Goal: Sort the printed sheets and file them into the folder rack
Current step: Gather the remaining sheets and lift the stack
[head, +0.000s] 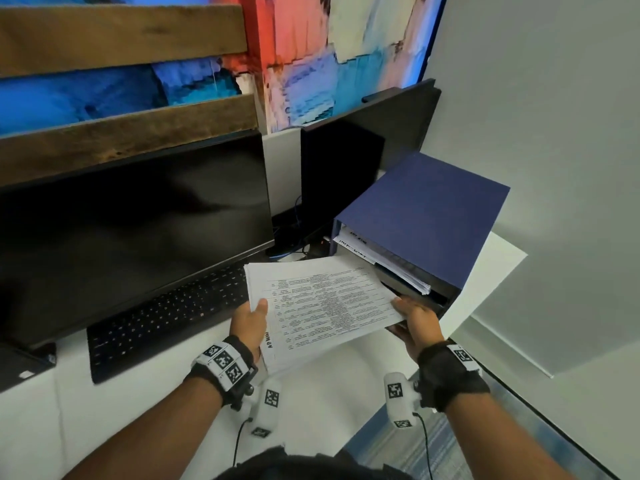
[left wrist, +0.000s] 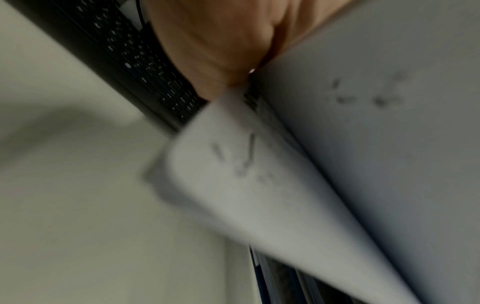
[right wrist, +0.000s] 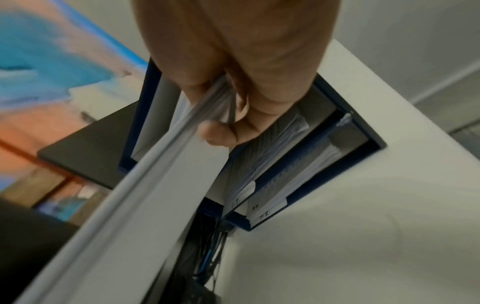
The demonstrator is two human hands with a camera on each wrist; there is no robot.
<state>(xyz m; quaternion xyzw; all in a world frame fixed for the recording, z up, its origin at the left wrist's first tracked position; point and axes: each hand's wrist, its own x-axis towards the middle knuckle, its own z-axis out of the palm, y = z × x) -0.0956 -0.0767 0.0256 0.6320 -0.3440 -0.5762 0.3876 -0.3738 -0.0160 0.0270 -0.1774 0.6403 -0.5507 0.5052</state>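
Note:
A stack of printed sheets (head: 322, 306) with a table of small text is held level above the desk, just in front of the blue folder rack (head: 426, 209). My left hand (head: 251, 322) pinches the stack's left edge, thumb on top. My right hand (head: 415, 318) grips the right edge, thumb on top and fingers underneath, right at the rack's open front. In the right wrist view the stack's edge (right wrist: 166, 160) runs past the rack's shelves (right wrist: 293, 170), which hold labelled paper piles. In the left wrist view the sheets (left wrist: 259, 185) hang blurred under the hand (left wrist: 215, 47).
A black keyboard (head: 166, 317) and a dark monitor (head: 131, 233) stand left of the sheets on the white desk (head: 329, 403). A second dark monitor (head: 341, 168) and cables stand behind the rack. The desk's right edge (head: 498, 292) lies just past the rack.

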